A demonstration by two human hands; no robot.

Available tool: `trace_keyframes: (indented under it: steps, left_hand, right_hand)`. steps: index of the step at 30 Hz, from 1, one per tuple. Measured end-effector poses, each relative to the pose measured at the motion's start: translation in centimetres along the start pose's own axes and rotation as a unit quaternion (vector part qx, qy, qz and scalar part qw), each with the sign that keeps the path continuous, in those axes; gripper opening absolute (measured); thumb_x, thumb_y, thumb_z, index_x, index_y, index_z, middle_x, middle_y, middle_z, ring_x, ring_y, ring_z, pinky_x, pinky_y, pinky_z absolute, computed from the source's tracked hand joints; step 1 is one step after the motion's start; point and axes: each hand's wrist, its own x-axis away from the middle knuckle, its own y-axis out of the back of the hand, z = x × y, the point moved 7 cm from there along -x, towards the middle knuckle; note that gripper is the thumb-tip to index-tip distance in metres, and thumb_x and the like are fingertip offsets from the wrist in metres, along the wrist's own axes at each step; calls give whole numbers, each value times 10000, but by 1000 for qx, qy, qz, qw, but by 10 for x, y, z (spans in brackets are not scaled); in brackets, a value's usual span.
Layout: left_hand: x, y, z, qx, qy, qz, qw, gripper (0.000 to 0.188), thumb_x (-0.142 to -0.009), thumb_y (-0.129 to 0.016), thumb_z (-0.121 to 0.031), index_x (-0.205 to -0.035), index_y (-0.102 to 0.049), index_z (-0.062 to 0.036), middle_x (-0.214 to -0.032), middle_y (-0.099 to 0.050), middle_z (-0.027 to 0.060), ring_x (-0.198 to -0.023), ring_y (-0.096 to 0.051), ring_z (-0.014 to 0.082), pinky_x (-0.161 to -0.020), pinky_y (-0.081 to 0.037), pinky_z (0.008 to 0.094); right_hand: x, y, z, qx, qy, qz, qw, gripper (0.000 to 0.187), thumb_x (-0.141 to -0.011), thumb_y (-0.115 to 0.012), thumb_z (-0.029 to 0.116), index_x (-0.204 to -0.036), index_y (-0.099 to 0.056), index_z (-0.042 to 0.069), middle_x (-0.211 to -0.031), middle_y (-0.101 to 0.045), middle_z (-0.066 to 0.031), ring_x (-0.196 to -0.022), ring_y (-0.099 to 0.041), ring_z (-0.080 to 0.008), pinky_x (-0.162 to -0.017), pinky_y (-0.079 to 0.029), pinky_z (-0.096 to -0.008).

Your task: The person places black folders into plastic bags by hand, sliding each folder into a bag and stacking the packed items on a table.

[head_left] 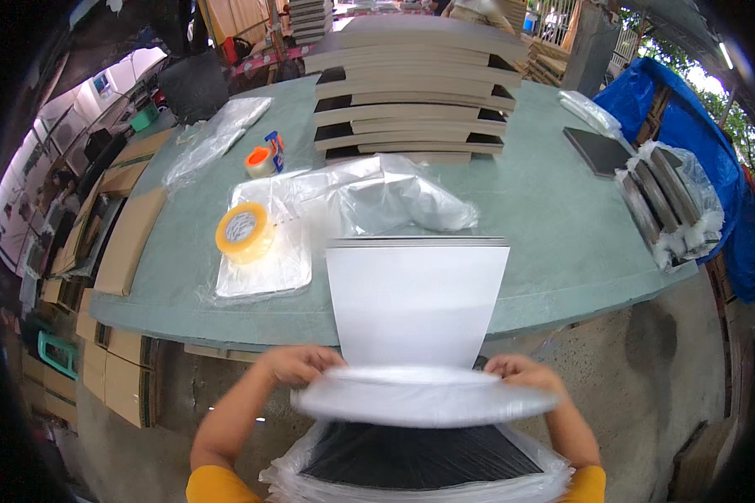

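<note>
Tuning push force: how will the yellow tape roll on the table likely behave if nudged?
The yellow tape roll should slide rather than roll, as it lies on its flat side. The clear plastic beneath looks thin and glossy, so may shift along. Thick winding suggests it's stiff and fairly dense.

Two hands (304, 365) (524, 371), two yellow sleeves (218, 486) (589, 484), two tape rolls (258, 240) (261, 164), one white-topped stack (415, 302), one green table (554, 218).

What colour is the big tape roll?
The big tape roll is yellow, in the head view.

Both hands (304, 365) (522, 371) level, well apart, fingers curled, forearms (235, 419) angled inward
</note>
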Motion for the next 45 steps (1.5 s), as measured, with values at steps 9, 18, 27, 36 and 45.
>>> trace_keyframes:
  steps: [9,18,27,36,45]
  left_hand:
    - [-15,58,63,-508,108,-296,802,213,-674,-461,-24,-862,-559,-7,-840,-597,112,-789,-559,189,-710,-436,292]
    - [-43,-43,98,-460,33,-107,881,465,-867,-403,-363,-1155,-458,-2,-1134,-501,172,-1071,-461,279,-915,-344,347]
    - [17,22,-72,-590,21,-188,785,290,-803,-525,-255,-1004,-560,-49,-924,-608,112,-847,-572,234,-768,-431,336]
    - [-98,18,-251,-786,-430,-325,303,311,-695,-624,-227,-951,-524,-79,-1038,-505,90,-975,-472,265,-815,-377,414]
    - [-148,55,-254,-895,-304,-239,223,168,-725,-497,-170,-881,-548,-134,-983,-495,63,-923,-467,209,-713,-385,379]
  right_hand:
    - [-21,81,-79,433,-100,-331,832,249,-785,-467,169,-918,-581,-9,-817,-592,-163,-801,-576,-246,-736,-435,-353]
    - [-29,-104,-59,396,-17,229,889,514,-892,-353,396,-1255,-367,33,-1327,-304,-145,-1252,-229,-264,-1020,-156,-336]
    - [-50,-17,-40,381,-181,93,902,548,-870,-358,452,-1231,-401,41,-1335,-295,-141,-1251,-230,-271,-1005,-218,-358]
    - [-16,-127,-42,243,11,359,901,612,-888,-259,456,-1357,-94,98,-1416,-50,-98,-1305,23,-237,-1021,15,-432]
    - [-46,-91,-85,334,-42,293,895,648,-864,-242,530,-1359,-98,138,-1410,-77,-105,-1302,-10,-259,-1023,4,-455]
